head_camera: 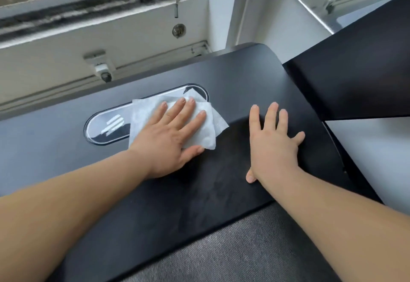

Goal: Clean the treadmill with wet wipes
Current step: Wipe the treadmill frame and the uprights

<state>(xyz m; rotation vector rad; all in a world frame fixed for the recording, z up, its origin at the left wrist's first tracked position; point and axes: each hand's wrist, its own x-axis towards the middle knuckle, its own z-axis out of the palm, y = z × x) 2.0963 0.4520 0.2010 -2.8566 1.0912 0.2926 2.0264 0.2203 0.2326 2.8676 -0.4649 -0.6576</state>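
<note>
Two bare hands lie flat on the black front cover of the treadmill. The left hand presses a white wet wipe down with fingers spread, not clenched; the wipe lies partly over the glossy oval panel with its slanted white stripes. The right hand rests open and empty just beside it, palm down, thumb at the cover's near edge. The grey belt shows below the cover, between the forearms.
</note>
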